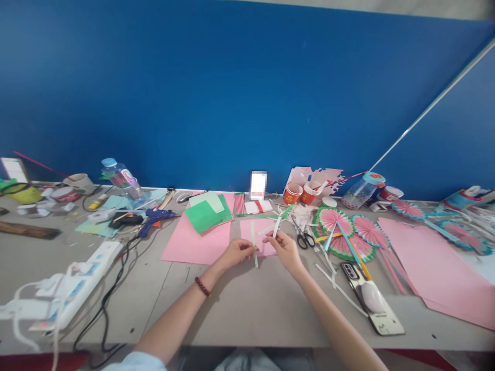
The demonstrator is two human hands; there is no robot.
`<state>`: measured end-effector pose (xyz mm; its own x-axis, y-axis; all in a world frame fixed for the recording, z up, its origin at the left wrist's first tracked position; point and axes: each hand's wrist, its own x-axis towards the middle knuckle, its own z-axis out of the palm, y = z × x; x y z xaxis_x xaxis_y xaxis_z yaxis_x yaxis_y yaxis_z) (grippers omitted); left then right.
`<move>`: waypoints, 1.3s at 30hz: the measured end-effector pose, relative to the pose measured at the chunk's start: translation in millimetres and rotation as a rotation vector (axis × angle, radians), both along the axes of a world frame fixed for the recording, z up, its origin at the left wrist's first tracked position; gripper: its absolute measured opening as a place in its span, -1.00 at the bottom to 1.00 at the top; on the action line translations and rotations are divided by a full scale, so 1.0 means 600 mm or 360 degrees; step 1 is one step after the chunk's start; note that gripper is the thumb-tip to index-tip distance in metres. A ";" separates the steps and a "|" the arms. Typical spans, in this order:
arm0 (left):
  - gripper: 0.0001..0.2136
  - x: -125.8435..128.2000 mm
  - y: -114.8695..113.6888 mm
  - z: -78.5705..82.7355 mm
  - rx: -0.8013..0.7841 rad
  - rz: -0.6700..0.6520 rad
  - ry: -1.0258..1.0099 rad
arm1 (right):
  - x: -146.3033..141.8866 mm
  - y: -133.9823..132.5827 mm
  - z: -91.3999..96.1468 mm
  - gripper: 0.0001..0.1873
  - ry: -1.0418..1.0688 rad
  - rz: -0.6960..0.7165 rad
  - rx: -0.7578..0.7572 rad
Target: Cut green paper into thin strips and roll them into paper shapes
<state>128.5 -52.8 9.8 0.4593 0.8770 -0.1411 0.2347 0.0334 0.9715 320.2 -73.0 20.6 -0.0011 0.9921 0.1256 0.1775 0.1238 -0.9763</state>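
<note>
Between two fingertips, my left hand [240,251] pinches a narrow pale green paper strip [256,260], which stands roughly upright above the table. My right hand [285,249] is closed on a slim white strip [277,225] that points up and away; whether it is paper or tape I cannot make out. A small gap separates the two hands. Behind them lies a small pink paper sheet [246,230] with pale strips on it. Black-handled scissors [305,240] rest just right of my right hand.
Green sheets [201,216] lie on pink paper [180,247] at left, near a blue glue gun [157,219]. A power strip [87,281] and cables are front left. Pleated paper fans [336,221], red cups [293,193] and a phone [386,319] stand or lie right.
</note>
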 end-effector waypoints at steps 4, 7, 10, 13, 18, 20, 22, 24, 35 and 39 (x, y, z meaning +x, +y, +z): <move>-0.62 -0.002 -0.003 -0.004 0.0053 0.0052 0.0144 | -0.006 -0.008 -0.006 -0.69 -0.0147 -0.0077 0.0069; -0.69 -0.005 -0.004 -0.007 0.0301 0.0164 0.0424 | -0.004 -0.007 -0.013 -0.66 -0.0213 -0.0107 0.0083; -0.77 -0.007 -0.006 -0.008 0.0549 0.0242 0.0730 | 0.000 -0.009 -0.014 -0.70 -0.0312 -0.0112 0.0165; -0.81 -0.007 -0.009 -0.007 0.0731 0.0329 0.0861 | 0.003 -0.012 -0.010 -0.74 -0.0397 -0.0163 0.0314; -0.84 -0.007 -0.018 0.002 0.1309 0.0354 0.0501 | 0.001 -0.014 -0.018 -0.71 -0.0245 -0.0108 0.0317; -0.80 -0.004 -0.023 0.006 0.1562 0.0314 0.0359 | -0.001 -0.014 -0.026 -0.70 -0.0185 0.0003 0.0253; -0.73 -0.001 -0.029 0.009 0.1742 0.0280 0.0310 | -0.005 -0.014 -0.030 -0.67 -0.0160 0.0097 0.0230; -0.67 0.003 -0.034 0.011 0.1800 0.0203 0.0301 | -0.009 -0.016 -0.028 -0.63 -0.0178 0.0171 0.0257; -0.67 0.006 -0.032 0.010 0.1799 0.0259 0.0283 | -0.023 -0.030 -0.017 -0.46 -0.0345 0.0516 0.0390; -0.72 0.005 -0.034 0.010 0.1958 0.0375 0.0326 | -0.026 -0.035 -0.017 -0.43 -0.0362 0.0578 0.0404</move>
